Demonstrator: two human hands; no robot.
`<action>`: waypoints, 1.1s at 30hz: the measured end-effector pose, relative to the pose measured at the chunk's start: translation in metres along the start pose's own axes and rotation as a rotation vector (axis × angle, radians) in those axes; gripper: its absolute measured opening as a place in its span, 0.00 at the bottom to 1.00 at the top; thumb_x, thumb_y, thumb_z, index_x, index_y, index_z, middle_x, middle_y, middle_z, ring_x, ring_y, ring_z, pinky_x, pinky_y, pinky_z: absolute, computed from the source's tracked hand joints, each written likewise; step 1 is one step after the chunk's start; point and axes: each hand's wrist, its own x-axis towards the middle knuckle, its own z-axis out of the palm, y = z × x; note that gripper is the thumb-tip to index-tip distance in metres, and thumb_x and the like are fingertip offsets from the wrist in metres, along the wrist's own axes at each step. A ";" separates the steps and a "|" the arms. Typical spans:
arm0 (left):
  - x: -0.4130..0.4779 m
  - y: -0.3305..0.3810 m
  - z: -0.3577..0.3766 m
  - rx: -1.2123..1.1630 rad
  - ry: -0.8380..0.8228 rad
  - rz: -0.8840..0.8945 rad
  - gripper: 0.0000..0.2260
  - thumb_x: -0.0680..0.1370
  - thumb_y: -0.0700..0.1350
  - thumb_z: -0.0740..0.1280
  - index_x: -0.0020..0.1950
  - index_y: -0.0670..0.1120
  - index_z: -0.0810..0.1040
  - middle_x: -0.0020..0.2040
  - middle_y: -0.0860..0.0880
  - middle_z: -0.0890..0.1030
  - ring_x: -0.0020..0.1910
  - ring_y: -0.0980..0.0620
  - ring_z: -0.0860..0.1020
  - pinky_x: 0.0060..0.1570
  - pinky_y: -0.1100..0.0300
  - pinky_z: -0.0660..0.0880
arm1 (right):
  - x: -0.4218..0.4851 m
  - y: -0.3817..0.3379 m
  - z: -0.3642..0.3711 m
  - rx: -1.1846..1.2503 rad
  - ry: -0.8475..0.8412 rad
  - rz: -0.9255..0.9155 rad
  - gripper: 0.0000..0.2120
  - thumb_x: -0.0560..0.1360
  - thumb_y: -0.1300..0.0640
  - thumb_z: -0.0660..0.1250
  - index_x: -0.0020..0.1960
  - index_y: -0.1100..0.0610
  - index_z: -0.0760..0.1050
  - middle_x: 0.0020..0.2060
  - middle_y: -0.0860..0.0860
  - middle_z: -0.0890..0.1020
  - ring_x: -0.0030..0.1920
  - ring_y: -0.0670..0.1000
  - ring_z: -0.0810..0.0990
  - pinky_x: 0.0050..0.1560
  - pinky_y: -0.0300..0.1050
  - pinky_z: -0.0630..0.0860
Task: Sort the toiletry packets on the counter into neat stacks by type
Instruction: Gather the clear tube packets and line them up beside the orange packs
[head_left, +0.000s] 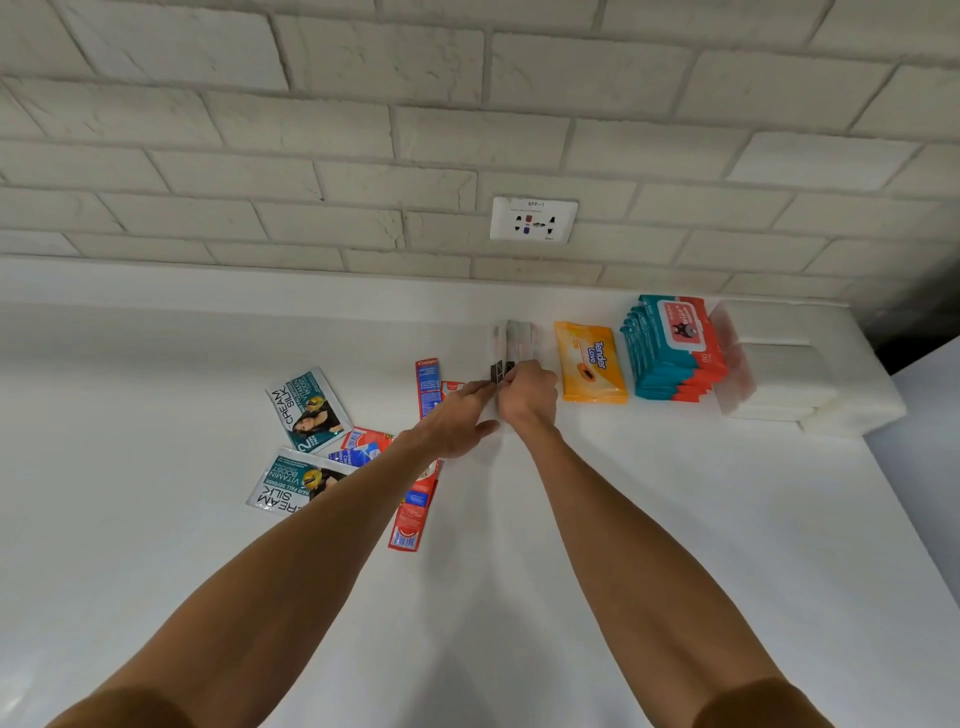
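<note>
Gripping grey sachets (517, 335) beside Tender Love wipes (592, 364), right hand (527, 397) fingers curl; left hand (457, 421) fingers touch them straight.

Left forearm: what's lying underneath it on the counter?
Red toothpaste sachets and one Cream Silk sachet poke out from beneath it; their covered parts, and anything else there, are hidden.

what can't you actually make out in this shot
Head view:
- Print on the grey packets: blurred, and the right hand covers their near end.
- Number of toothpaste sachets: the left forearm lies over several.
- Grip of the left hand: its fingertips are lost against the packets.
- The lower Cream Silk sachet: partly under the forearm.
</note>
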 end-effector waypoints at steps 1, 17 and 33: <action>0.001 -0.001 0.001 0.000 -0.015 0.003 0.30 0.83 0.49 0.66 0.82 0.46 0.58 0.80 0.45 0.63 0.76 0.43 0.65 0.75 0.51 0.62 | 0.000 0.000 0.001 -0.008 0.006 -0.010 0.08 0.81 0.56 0.67 0.59 0.57 0.80 0.56 0.58 0.80 0.52 0.61 0.83 0.52 0.52 0.83; 0.019 -0.015 0.003 0.039 -0.038 0.022 0.33 0.84 0.51 0.63 0.83 0.43 0.51 0.83 0.45 0.52 0.79 0.43 0.59 0.76 0.50 0.59 | -0.014 0.042 -0.006 -0.073 0.114 -0.254 0.18 0.82 0.60 0.64 0.71 0.59 0.72 0.64 0.58 0.79 0.58 0.61 0.82 0.54 0.59 0.83; 0.034 -0.025 -0.003 0.184 -0.188 0.073 0.38 0.83 0.55 0.62 0.83 0.46 0.41 0.83 0.48 0.41 0.82 0.46 0.41 0.79 0.49 0.44 | -0.018 0.053 -0.003 -0.192 -0.036 -0.276 0.28 0.84 0.60 0.60 0.83 0.58 0.58 0.81 0.56 0.63 0.73 0.62 0.73 0.70 0.60 0.74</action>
